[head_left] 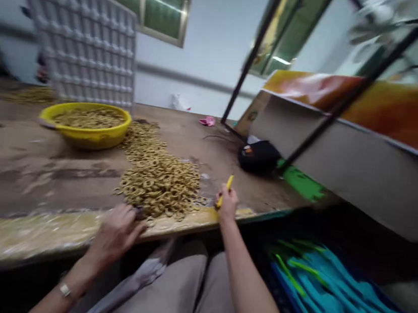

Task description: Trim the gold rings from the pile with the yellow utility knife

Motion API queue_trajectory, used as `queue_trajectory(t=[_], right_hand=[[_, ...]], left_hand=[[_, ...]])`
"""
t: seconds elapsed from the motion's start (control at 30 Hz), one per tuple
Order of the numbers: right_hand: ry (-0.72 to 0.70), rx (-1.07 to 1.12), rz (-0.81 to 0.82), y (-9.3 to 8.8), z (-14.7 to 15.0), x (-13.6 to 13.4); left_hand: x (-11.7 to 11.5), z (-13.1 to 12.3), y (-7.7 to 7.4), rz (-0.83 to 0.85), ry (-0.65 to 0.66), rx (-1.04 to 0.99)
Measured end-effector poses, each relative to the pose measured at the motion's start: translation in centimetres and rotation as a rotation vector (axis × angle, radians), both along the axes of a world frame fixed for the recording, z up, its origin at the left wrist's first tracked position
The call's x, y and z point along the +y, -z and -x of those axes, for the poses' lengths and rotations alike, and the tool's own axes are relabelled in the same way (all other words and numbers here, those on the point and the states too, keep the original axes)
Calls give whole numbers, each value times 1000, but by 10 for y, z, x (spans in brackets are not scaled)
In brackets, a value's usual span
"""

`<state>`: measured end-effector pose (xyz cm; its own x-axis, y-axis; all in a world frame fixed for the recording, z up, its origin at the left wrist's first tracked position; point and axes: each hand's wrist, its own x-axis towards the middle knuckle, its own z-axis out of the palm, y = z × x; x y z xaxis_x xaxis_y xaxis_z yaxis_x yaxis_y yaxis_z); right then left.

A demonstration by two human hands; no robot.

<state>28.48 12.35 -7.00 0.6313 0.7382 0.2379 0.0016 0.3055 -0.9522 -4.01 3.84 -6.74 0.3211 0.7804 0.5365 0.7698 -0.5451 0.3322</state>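
Rings [160,183], small and brass-coloured, lie heaped on the wooden table [39,171], and everything else sits around that heap. The left hand [117,234] rests at its near edge, fingers curled over the edge of the pile; whether it grips any ring cannot be told. The right hand [227,204], just right of the heap, is closed around a yellow stick [224,191] pointing up. Working well here likely means taking rings from the loose edge, not the thick middle. Behind the heap stands a yellow bowl [86,129] with more rings, a grey moulded tray [82,39] upright beyond it. Window panes sit high on the pale wall.
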Motion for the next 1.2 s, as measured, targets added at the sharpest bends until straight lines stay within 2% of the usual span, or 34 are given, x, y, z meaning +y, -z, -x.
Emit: queue_trajectory(t=[0.13, 0.27, 0.43, 0.53, 0.7, 0.77, 0.83, 0.9, 0.97, 1.03, 1.1, 1.2], right_hand=[[-86, 134, 35, 5, 0, 7], [-72, 175, 32, 8, -2, 10], [-45, 206, 51, 10, -4, 13], [-64, 260, 50, 10, -4, 12], [-128, 324, 15, 2, -2, 4], [-151, 333, 1, -5, 1, -3], [-188, 334, -6, -15, 10, -16], [-278, 306, 13, -25, 25, -39], [-481, 209, 100, -32, 47, -69], [-633, 146, 203, -36, 70, -100], [-780, 32, 307, -36, 87, -126], [-862, -116, 331, -32, 98, -149]], left_hand=[[2, 4, -1, 110, -61, -87], [2, 8, -1, 179, -47, -190], [-4, 4, -10, 150, 124, 64], [-5, -3, -11, 181, 160, 191], [-4, -8, -1, 196, 161, 120], [-5, -9, -1, 226, 138, -33], [-12, -12, -6, 348, 61, -313], [-23, -21, -15, 596, -2, -708], [-38, -33, -24, 911, 13, -1129], [-51, -47, -30, 1156, 49, -1448], [-61, -59, -32, 1296, 59, -1619], [-70, -69, -29, 1390, 73, -1674]])
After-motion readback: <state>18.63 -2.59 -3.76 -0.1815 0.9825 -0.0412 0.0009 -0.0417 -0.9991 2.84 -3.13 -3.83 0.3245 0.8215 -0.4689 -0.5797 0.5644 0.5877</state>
